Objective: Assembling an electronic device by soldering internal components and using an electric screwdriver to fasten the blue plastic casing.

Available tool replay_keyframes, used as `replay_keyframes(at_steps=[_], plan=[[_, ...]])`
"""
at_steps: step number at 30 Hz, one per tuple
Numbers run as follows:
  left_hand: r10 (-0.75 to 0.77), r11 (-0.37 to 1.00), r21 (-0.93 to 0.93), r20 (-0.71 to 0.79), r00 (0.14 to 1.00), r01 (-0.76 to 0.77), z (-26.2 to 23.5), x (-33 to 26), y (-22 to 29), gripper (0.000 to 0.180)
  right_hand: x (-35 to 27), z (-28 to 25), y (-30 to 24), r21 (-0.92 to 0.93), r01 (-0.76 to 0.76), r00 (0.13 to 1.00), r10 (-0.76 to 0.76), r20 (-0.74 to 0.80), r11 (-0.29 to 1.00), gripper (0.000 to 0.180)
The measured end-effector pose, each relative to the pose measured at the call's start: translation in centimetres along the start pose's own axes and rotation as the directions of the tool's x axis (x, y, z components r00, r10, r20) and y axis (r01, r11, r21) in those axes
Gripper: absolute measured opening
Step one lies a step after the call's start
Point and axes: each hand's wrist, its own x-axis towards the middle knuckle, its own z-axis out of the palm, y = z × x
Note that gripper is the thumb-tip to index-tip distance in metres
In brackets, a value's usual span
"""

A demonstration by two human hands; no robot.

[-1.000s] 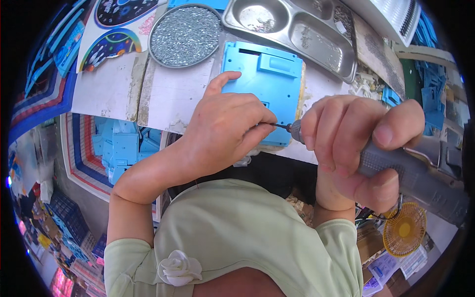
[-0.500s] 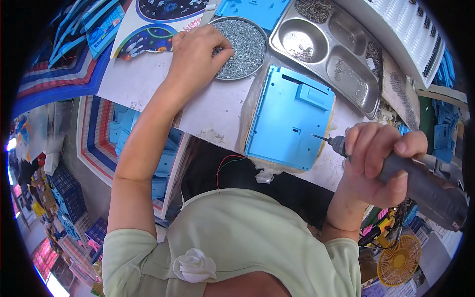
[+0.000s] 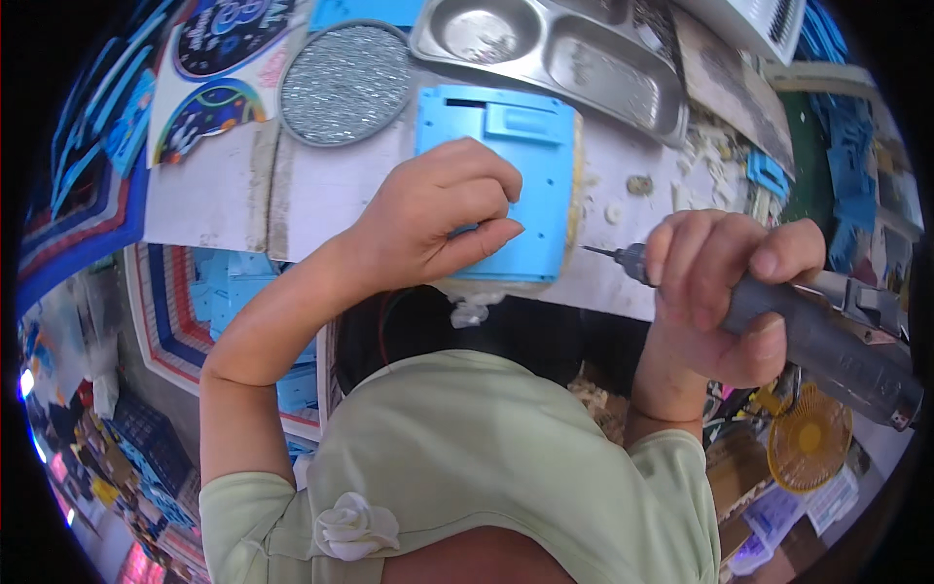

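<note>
Blue panel under left hand; round dish behind, steel tray alongside.

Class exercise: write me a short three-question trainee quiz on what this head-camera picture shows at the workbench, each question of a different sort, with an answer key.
1. True or false: the left hand rests on the blue plastic panel.
2. What does the right hand grip? A) grey powered screwdriver B) hammer C) paintbrush
3. Fill in: the screwdriver's bit points toward the panel's ____ edge, without touching it.

Key: 1 true. 2 A. 3 right. Beyond the panel lie a round grey dish and a steel compartment tray.
</note>
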Motion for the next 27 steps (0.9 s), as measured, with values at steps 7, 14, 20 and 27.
replay_keyframes(at_steps=[7, 14, 20, 27], plan=[[0.06, 0.991, 0.106, 0.181, 0.982, -0.081, 1.4, -0.3, -0.9, 0.016, -3.1, 0.8, 0.8, 0.038, -0.066, 0.997, 0.064, 0.052, 0.997, 0.04], [0.083, 0.99, 0.099, 0.159, 0.984, -0.099, 1.6, -0.4, -1.2, 0.013, -3.5, 1.1, 2.8, 0.006, 0.029, 0.987, -0.029, 0.156, 1.0, 0.026], [0.084, 0.992, 0.084, 0.147, 0.986, -0.097, 1.7, -0.3, -1.5, 0.012, -2.1, 1.3, 3.5, -0.054, -0.038, 0.953, 0.052, 0.298, 0.998, 0.036], [0.108, 0.992, 0.047, 0.129, 0.986, -0.115, 1.9, -0.3, -2.1, 0.014, 0.4, 1.1, 4.7, -0.074, 0.098, 0.961, -0.075, 0.266, 0.992, 0.037]])
